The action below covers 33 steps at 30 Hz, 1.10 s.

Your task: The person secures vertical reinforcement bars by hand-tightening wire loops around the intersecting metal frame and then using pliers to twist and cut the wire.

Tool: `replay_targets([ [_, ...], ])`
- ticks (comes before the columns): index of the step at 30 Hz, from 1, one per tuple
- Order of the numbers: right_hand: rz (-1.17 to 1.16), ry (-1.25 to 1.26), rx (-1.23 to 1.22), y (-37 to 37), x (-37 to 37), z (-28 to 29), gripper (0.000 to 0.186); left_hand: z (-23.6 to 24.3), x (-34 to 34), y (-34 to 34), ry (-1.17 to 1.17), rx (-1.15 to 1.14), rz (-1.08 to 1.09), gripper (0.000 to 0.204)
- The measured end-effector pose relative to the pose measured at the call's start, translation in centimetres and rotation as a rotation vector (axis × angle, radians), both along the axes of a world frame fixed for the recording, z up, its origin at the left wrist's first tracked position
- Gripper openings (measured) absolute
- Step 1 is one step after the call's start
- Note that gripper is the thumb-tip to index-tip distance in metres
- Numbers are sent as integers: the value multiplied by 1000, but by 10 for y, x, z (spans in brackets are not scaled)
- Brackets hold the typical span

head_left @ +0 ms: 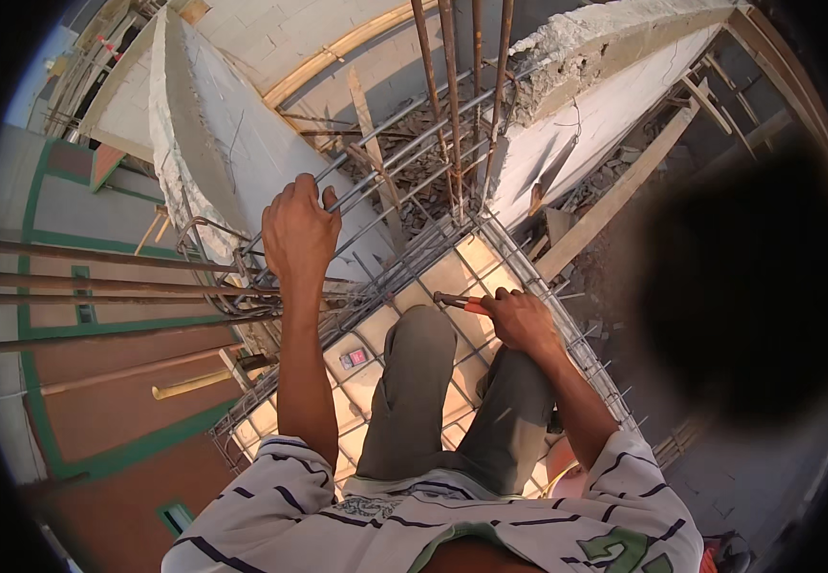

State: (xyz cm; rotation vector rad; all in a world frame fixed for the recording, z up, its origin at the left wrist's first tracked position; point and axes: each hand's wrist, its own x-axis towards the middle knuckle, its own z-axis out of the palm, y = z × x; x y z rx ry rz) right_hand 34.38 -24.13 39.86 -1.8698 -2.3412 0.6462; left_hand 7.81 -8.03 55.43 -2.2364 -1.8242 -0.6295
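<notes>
My left hand (301, 229) reaches forward and is closed on a steel reinforcing bar (376, 172), one of several running up to the right. Its fingertips are partly hidden behind the knuckles. In my right hand (524, 320) is a pair of pincers (462, 303) with orange-red handles. Their dark metal head points left, just beyond my knee. Below them lies a grid of thin tied bars (356, 334) over pale boards (476, 256). A small red and grey packet (354, 358) rests on the boards, left of my knee.
Upright bars (452, 95) rise ahead, and long bars (108, 282) stick out leftward. Broken concrete walls (614, 57) stand on both sides of rubble (423, 181). A wooden plank (614, 191) slants at the right. A dark blur covers part of the right side.
</notes>
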Motion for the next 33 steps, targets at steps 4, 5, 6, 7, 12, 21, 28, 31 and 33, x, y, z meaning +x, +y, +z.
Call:
replay_targets([
  [4,-66,10,-30,-27,-3,-4,28,-21,-6,-6,0,-116,3,20],
  [5,-78,20,-33,-32,-4,1,25,-20,-9,-11,-16,-113,-9,19],
  [6,-108,31,-45,-36,-7,4,24,-17,-12,-13,-33,-107,-21,19],
  [7,-138,30,-53,-39,-7,5,23,-16,-13,-14,-37,-129,-23,19],
  [12,-408,84,-5,-51,4,24,24,-5,-13,-15,-82,-256,-52,26],
  [21,-1271,69,85,-178,23,65,38,7,-22,8,-73,-622,-62,34],
  [28,-1736,171,-523,-352,-63,124,27,0,-35,34,14,-865,-73,31],
  [31,-2040,276,-691,-407,-148,159,26,-11,-34,33,13,-889,-113,30],
  [33,-2166,394,-850,-401,-194,199,25,-5,-39,38,30,-881,-109,30],
])
